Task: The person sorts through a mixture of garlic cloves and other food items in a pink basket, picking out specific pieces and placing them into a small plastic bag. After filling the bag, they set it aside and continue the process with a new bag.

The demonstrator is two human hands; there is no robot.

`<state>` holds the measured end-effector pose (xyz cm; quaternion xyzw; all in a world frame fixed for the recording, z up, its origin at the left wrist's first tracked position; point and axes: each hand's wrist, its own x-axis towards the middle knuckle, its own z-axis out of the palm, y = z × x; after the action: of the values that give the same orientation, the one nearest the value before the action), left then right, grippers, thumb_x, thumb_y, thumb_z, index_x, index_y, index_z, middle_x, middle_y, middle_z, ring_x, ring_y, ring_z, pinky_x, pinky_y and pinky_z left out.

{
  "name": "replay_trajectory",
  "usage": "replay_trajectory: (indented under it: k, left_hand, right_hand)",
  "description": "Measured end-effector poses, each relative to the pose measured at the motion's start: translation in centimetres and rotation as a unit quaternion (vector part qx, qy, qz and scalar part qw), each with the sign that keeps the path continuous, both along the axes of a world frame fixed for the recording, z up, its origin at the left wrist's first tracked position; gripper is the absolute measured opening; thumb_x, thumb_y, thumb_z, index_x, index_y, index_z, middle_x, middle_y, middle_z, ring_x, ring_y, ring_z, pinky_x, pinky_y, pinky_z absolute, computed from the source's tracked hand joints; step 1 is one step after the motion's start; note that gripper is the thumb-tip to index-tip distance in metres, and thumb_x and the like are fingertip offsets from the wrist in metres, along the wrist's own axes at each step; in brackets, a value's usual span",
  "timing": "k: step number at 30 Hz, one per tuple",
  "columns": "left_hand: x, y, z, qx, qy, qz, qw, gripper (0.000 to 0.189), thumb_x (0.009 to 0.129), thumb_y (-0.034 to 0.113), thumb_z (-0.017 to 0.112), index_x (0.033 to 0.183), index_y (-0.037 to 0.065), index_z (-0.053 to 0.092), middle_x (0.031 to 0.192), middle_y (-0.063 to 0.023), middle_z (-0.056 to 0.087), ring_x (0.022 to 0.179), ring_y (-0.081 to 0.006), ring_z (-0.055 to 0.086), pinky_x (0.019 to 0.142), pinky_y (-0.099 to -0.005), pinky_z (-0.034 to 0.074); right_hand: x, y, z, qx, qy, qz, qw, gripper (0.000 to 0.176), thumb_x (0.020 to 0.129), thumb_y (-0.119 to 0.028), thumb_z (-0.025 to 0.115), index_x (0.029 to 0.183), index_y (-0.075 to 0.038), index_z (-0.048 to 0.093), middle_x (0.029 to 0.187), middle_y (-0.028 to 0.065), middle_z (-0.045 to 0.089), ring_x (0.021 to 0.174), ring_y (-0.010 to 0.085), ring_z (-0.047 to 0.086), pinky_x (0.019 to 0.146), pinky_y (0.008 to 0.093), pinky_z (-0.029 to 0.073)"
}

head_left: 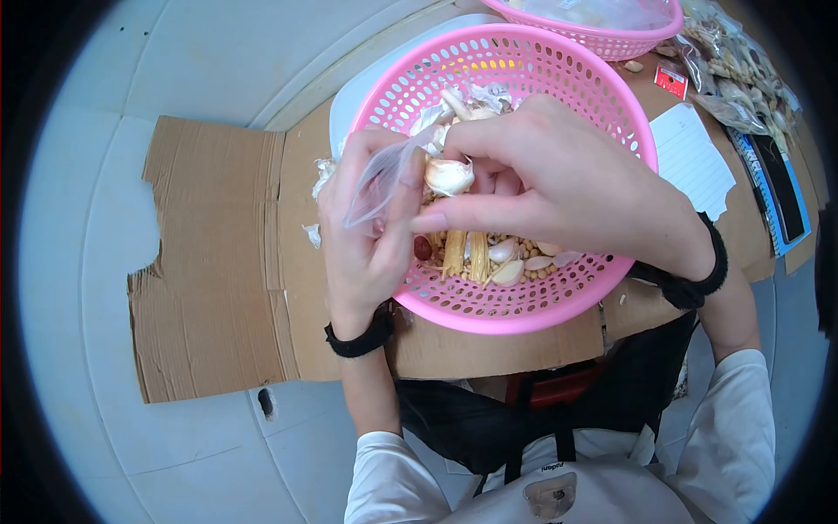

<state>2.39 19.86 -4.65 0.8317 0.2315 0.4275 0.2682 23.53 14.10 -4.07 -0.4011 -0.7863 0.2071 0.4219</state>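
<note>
My left hand (371, 236) is closed on a small clear plastic bag (380, 183), which lies crumpled against its fingers. Beside the bag, my right hand (559, 175) curls its fingers and thumb around a piece of garlic (449, 177) with white skin. Both hands are over a pink perforated basket (515, 321). In it are loose garlic cloves (508, 272), small tan beans or seeds, a dark red round piece (422, 248) and pale yellow dried strips (454, 255). More garlic and papery skins (489, 94) lie toward its far side, partly hidden by my hands.
Flattened cardboard (209, 253) is under the basket. At the far right are a second pink basket (602, 44) with plastic bags, filled clear bags (742, 70), a red packet (670, 80), lined paper (694, 157) and a black phone (783, 188) on a blue notebook.
</note>
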Motion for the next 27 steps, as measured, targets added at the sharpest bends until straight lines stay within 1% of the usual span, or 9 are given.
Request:
replay_trajectory:
  k: [3, 6, 8, 12, 14, 21, 24, 26, 27]
  left_hand:
    - [0.2, 0.0, 0.0, 0.025, -0.012, -0.008, 1.0, 0.015, 0.105, 0.013, 0.064, 0.105, -0.002, 0.064, 0.086, -0.008, 0.065, 0.073, -0.0131, 0.06, 0.067, -0.0299, 0.048]
    - [0.4, 0.0, 0.0, 0.017, -0.025, 0.004, 1.0, 0.014, 0.104, 0.011, 0.065, 0.106, -0.002, 0.064, 0.089, -0.0088, 0.066, 0.074, -0.0141, 0.061, 0.069, -0.0299, 0.049]
    - [0.6, 0.0, 0.0, 0.032, -0.037, 0.001, 0.999, 0.011, 0.103, 0.009, 0.066, 0.104, -0.002, 0.065, 0.088, -0.0091, 0.067, 0.076, -0.0157, 0.063, 0.07, -0.0297, 0.049]
    - [0.1, 0.1, 0.3, 0.052, -0.009, 0.005, 0.999, 0.008, 0.099, 0.005, 0.067, 0.103, -0.002, 0.067, 0.089, -0.0094, 0.068, 0.077, -0.0177, 0.066, 0.071, -0.0298, 0.051]
    - [-0.2, 0.1, 0.4, 0.074, 0.005, 0.006, 0.997, 0.011, 0.095, 0.001, 0.067, 0.105, -0.002, 0.068, 0.093, -0.0108, 0.071, 0.081, -0.02, 0.071, 0.073, -0.0301, 0.053]
    - [-0.3, -0.3, 0.7, 0.083, 0.073, 0.042, 0.993, 0.028, 0.086, -0.006, 0.065, 0.113, -0.001, 0.068, 0.1, -0.0142, 0.073, 0.09, -0.0251, 0.076, 0.077, -0.0331, 0.056]
    - [-0.1, -0.3, 0.7, 0.097, 0.105, 0.054, 0.988, 0.032, 0.084, -0.01, 0.062, 0.115, -0.001, 0.068, 0.1, -0.0141, 0.073, 0.09, -0.0274, 0.075, 0.078, -0.0343, 0.057]
    - [-0.1, 0.1, 0.5, 0.135, 0.114, 0.039, 0.984, 0.03, 0.088, -0.01, 0.061, 0.115, 0.0, 0.067, 0.097, -0.0133, 0.072, 0.087, -0.028, 0.074, 0.077, -0.0356, 0.057]
    - [-0.1, 0.0, 0.5, 0.135, 0.112, 0.039, 0.984, 0.03, 0.088, -0.01, 0.061, 0.115, 0.0, 0.067, 0.097, -0.0133, 0.072, 0.087, -0.028, 0.074, 0.077, -0.0356, 0.057]
  right_hand:
    - [0.2, 0.1, 0.1, -0.035, -0.016, -0.002, 0.999, 0.03, 0.097, -0.03, 0.075, 0.104, -0.001, 0.071, 0.072, 0.0115, 0.068, 0.06, 0.0239, 0.066, 0.057, 0.0348, 0.049]
    - [0.3, 0.4, -0.5, 0.025, -0.033, -0.036, 0.998, 0.027, 0.1, -0.027, 0.07, 0.102, 0.0, 0.071, 0.073, 0.0115, 0.069, 0.063, 0.0218, 0.068, 0.059, 0.0338, 0.051]
    - [0.4, 0.2, -0.1, -0.048, -0.01, -0.011, 0.999, 0.025, 0.102, -0.023, 0.067, 0.103, 0.002, 0.07, 0.077, 0.0113, 0.071, 0.068, 0.0182, 0.071, 0.062, 0.0313, 0.054]
    - [0.5, 0.4, -0.5, -0.066, 0.043, 0.02, 0.997, 0.025, 0.104, -0.02, 0.066, 0.105, 0.004, 0.07, 0.081, 0.0104, 0.072, 0.072, 0.0147, 0.072, 0.066, 0.0283, 0.057]
    - [0.5, 0.2, -0.1, -0.134, 0.078, 0.039, 0.987, 0.025, 0.105, -0.018, 0.064, 0.108, 0.006, 0.07, 0.085, 0.0097, 0.074, 0.073, 0.0119, 0.072, 0.067, 0.0271, 0.058]
    - [0.6, 0.1, 0.6, -0.161, 0.067, 0.017, 0.985, 0.025, 0.104, -0.017, 0.064, 0.106, 0.006, 0.072, 0.08, 0.009, 0.074, 0.071, 0.0127, 0.073, 0.066, 0.0259, 0.059]
    - [0.6, 0.0, 0.9, -0.124, 0.049, 0.024, 0.991, 0.024, 0.104, -0.016, 0.064, 0.104, 0.007, 0.072, 0.078, 0.0081, 0.074, 0.069, 0.0127, 0.073, 0.064, 0.0257, 0.059]
    - [0.6, -0.5, 1.6, -0.217, 0.13, 0.077, 0.964, 0.023, 0.104, -0.015, 0.065, 0.103, 0.006, 0.072, 0.077, 0.0074, 0.074, 0.067, 0.0122, 0.071, 0.063, 0.0264, 0.057]
    - [0.5, -0.4, 1.5, -0.217, 0.129, 0.077, 0.965, 0.023, 0.104, -0.015, 0.065, 0.103, 0.006, 0.072, 0.077, 0.0074, 0.074, 0.067, 0.0122, 0.071, 0.063, 0.0264, 0.057]
